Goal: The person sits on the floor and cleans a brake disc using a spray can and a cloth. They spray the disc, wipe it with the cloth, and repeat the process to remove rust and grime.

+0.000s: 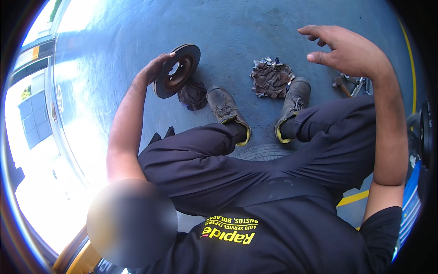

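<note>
My left hand (154, 69) grips the edge of a rusty round brake disc (178, 69) and holds it upright, just above the grey floor on my left. The disc's centre hole and bolt holes face me. Held up in the air at the upper right, my right hand (347, 51) is empty, with its fingers spread and slightly curled. Both my legs in dark trousers stretch forward between the hands.
I sit on a tyre (262, 152). My worn boots (224, 108) (293, 99) rest on the floor. A dark rag (193, 95) lies under the disc, a brown rag (271, 77) beyond my right boot. Metal tools (351, 83) lie at right, near a yellow floor line (353, 197).
</note>
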{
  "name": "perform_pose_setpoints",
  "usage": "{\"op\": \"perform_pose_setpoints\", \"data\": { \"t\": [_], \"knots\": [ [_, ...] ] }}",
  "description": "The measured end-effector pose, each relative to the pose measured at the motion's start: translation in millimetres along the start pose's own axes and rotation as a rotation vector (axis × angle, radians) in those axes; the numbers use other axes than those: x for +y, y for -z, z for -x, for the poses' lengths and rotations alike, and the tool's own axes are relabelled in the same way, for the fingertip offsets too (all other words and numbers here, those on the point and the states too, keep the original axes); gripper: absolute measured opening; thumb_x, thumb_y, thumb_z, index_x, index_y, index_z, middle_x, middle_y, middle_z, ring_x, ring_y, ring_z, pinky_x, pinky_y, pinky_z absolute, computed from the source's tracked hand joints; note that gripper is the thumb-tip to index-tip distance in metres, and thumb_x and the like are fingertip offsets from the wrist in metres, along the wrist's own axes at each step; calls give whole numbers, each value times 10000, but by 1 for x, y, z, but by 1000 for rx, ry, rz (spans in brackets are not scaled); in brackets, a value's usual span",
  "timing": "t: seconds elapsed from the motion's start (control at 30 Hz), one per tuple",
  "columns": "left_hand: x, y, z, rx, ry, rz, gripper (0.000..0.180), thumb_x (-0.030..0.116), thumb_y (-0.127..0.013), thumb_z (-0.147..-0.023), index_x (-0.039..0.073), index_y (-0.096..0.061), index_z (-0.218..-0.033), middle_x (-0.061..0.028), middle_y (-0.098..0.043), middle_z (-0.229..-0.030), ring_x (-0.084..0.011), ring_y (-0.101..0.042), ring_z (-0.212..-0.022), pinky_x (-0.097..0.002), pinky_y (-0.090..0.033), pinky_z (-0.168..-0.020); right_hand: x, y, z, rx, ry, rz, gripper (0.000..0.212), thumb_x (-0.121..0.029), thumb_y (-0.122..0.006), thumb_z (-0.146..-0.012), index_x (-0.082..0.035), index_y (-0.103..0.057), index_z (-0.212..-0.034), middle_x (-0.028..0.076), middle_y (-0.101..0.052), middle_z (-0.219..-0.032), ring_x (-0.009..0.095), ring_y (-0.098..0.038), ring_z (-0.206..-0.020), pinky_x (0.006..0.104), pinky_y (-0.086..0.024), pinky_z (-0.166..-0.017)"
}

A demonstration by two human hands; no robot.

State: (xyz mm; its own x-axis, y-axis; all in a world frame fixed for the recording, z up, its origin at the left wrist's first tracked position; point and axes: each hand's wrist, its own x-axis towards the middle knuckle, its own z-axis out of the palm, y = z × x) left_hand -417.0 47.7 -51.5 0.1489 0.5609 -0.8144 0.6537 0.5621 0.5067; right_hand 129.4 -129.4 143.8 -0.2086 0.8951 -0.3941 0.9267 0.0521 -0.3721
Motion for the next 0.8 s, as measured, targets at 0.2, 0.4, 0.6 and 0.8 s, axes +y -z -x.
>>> {"op": "perform_pose_setpoints", "data": {
  "t": [0.2, 0.4, 0.6, 0.8],
  "knots": [
    [-4, 13, 0, 14, -68, -41, 735, 640, -780, -942, 74, -644, -1390, -107, -683, -1196, -229, -671, -1113, -430, -569, -975, -3, 4, -5, -74, -46, 14, 618, -305, -773, -1026, -132, -580, -1587, 153, -680, -1506, 341, -693, -1309, 467, -568, -1119],
    [-27, 31, -11, -11, -29, 152, 695, 567, -800, -959, 121, -618, -1461, -101, -677, -1315, -244, -664, -1188, -463, -573, -1026, 7, 19, -13, -58, -53, -2, 611, -348, -744, -1055, -115, -572, -1593, 177, -696, -1478, 343, -700, -1314, 457, -567, -1110],
    [-13, 11, -4, -14, 10, 184, 771, 598, -799, -929, 113, -613, -1500, -122, -659, -1326, -245, -633, -1178, -457, -552, -1011, 119, 37, -11, 146, -236, -87, 676, -498, -711, -1065, -126, -562, -1609, 198, -689, -1493, 359, -689, -1348, 451, -554, -1134],
    [-10, 9, -2, 19, 31, 112, 779, 615, -778, -932, 100, -606, -1491, -135, -665, -1232, -250, -650, -1063, -463, -567, -938, 175, 30, -28, 23, -542, -156, 805, -537, -791, -979, -149, -537, -1637, 209, -645, -1552, 371, -643, -1408, 496, -557, -1137]
  ]
}}
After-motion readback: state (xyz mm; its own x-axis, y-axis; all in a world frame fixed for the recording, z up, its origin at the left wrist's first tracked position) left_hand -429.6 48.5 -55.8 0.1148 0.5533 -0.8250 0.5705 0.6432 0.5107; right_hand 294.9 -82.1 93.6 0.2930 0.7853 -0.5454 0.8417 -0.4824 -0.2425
